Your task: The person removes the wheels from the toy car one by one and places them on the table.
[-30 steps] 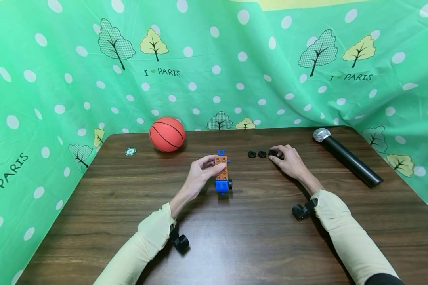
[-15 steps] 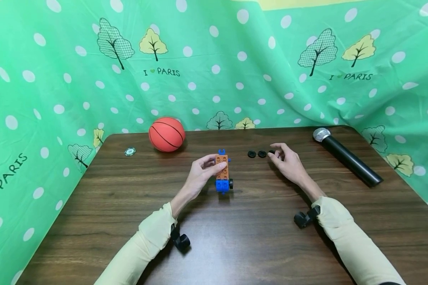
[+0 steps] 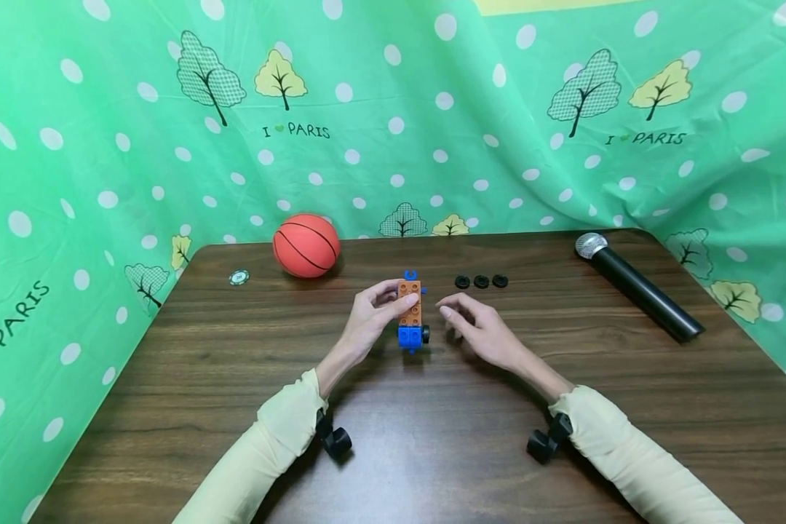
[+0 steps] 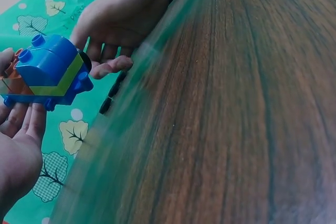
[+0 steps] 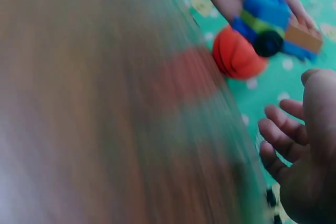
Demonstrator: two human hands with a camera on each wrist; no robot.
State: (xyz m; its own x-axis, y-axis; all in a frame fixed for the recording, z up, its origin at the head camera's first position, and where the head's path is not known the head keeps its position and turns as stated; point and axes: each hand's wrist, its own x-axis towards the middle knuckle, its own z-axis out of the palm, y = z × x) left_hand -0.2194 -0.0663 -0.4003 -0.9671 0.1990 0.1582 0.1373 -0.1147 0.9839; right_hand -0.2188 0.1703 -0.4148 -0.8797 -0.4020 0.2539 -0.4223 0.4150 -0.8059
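Note:
My left hand grips a toy block car by its orange brick, thumb on the studded top. The car has a blue base with a hook at its far end, a blue block with a lime-green stripe at its near end, and one black wheel on its right side. My right hand hovers just right of the car with loosely bent fingers and nothing in them. Three black toy wheels lie in a row on the table beyond the right hand.
A red toy basketball sits at the back left of the wooden table, with a poker chip beside it. A black microphone lies at the right. Behind hangs a green dotted curtain.
My right hand has left the rightmost wheel and moved left and nearer, toward the car. That wheel now shows fully on the table. The left hand keeps its hold, almost still.

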